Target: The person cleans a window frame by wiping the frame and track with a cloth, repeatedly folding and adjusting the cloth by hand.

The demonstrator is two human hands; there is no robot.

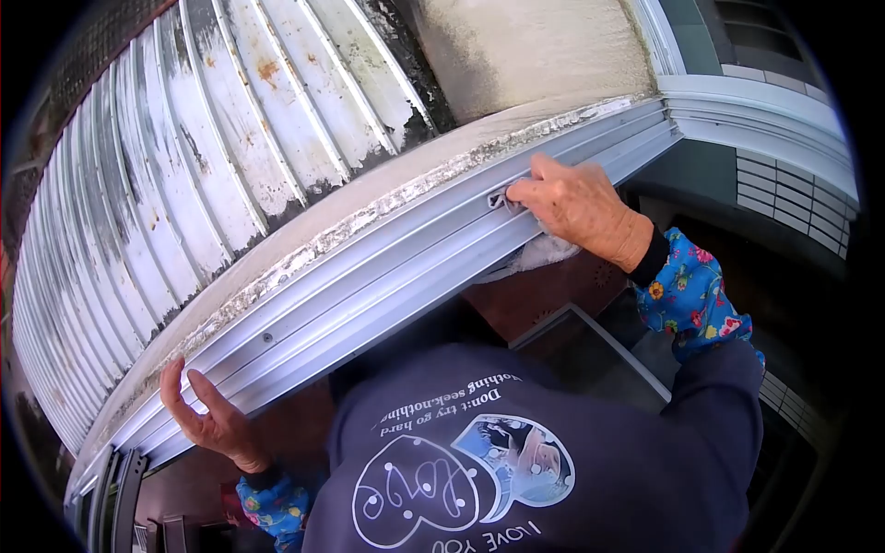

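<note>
A silvery metal window track [369, 263] with long grooves runs slantwise across the view. My right hand [581, 205] is closed on a grey cloth [503, 199], pressing a bit of it into a groove toward the track's right part. More pale cloth [546, 251] hangs below that hand, over the inner edge; whether it is the same piece I cannot tell. Over the left part of the track, my left hand [210, 415] has its fingers apart and holds nothing. Floral blue sleeve covers show at both wrists.
Outside the track lies a rough concrete ledge [304, 241], then a ribbed, stained metal roof [166, 175]. A white frame [756, 106] meets the track at right. Dark sliding frames [118, 493] stand at lower left, and a framed screen [590, 355] is below inside.
</note>
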